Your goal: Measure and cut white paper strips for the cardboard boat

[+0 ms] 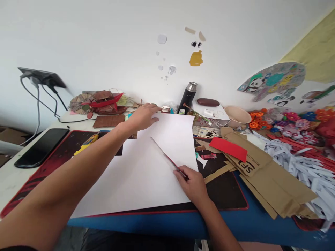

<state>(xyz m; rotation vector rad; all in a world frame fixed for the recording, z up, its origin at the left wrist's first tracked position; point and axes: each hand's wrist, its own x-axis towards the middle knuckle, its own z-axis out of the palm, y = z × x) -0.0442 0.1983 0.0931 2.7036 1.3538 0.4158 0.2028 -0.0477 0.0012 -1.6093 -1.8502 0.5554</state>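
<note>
A large white sheet of paper lies across the dark red-edged desk mat. My right hand rests at the sheet's right side, its fingers closed on one end of a thin ruler. The ruler slants up and left over the paper; its exact markings are too fine to read. My left hand reaches to the far edge of the sheet, fingers stretched and thumb apart, with nothing visible in it. Just beyond its fingertips stands a small jar with a pale lid.
A phone and a yellow cutter lie on the left. Behind stand a black thermos and a beige bowl. Brown cardboard, a red paper strip and piled white strips cover the right.
</note>
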